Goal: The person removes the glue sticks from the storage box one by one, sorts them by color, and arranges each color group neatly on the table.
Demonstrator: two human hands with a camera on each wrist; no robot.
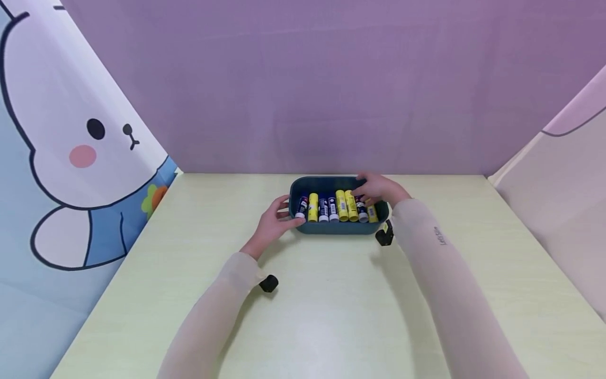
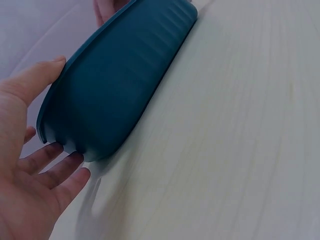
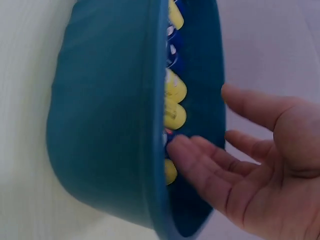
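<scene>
A dark teal bin (image 1: 341, 228) stands on the table near the back wall. Inside lies a row of glue sticks, some yellow (image 1: 313, 207), others dark blue with pale ends (image 1: 333, 209). My left hand (image 1: 276, 220) is at the bin's left end; in the left wrist view its thumb touches the rim and its loosely bent fingers rest against the outer wall. My right hand (image 1: 379, 188) reaches over the right end. In the right wrist view, its extended fingers (image 3: 200, 167) dip inside beside a yellow glue stick (image 3: 171, 171) and a dark blue one, and no grip shows.
The pale wood-grain table (image 1: 331, 305) spreads in front of the bin. Close behind it rises a purple cloth wall (image 1: 331, 95). A cartoon-printed panel (image 1: 61, 173) borders the left side, and a pale panel (image 1: 563, 195) the right. Black wrist cameras hang under both sleeves.
</scene>
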